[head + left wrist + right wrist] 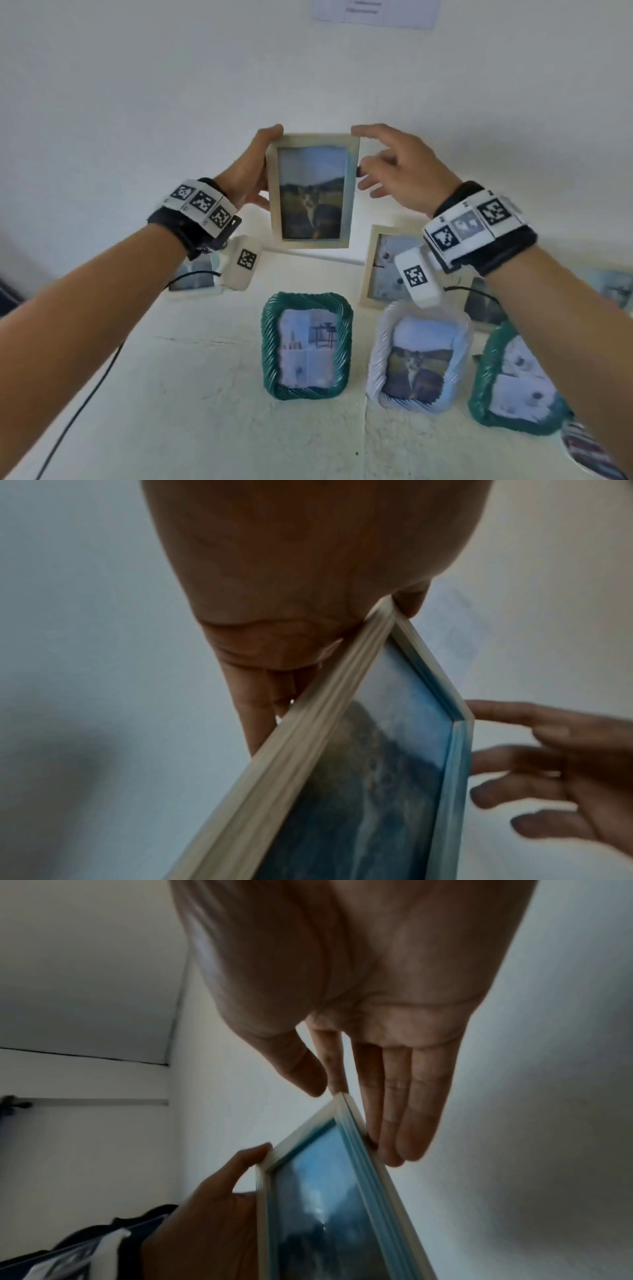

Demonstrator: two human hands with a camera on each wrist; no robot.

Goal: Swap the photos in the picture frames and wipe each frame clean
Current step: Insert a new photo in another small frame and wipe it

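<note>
Two hands of mine are up in front of the white wall (pixel 137 102), with one pale wooden frame (pixel 313 138) between them, lifted clear of the table (pixel 191 394). My left hand (pixel 248 173) grips the frame's left edge near the top corner: the thumb lies on the front rail and the fingers (pixel 255 710) run down behind the back, so the frame is pinched between them. My right hand (pixel 399 168) is spread and relaxed at the frame's right edge; its forefinger tip rests at the top right corner, and in the right wrist view the straight fingers (pixel 416 1096) lie along the back of that edge, while the thumb stands just off the front. I cannot tell whether the lower fingers press the frame or only brush it. The frame stands upright, its glass toward me, showing a photo of a cat (pixel 310 202) before hills.

Below on the table stand a green twisted frame (pixel 270 342) and, just beside it, a white twisted frame (pixel 380 359) with a similar cat picture. A second green frame (pixel 483 377) sits further right, and another pale wooden frame (pixel 371 263) stands behind, partly hidden by my right wrist.
</note>
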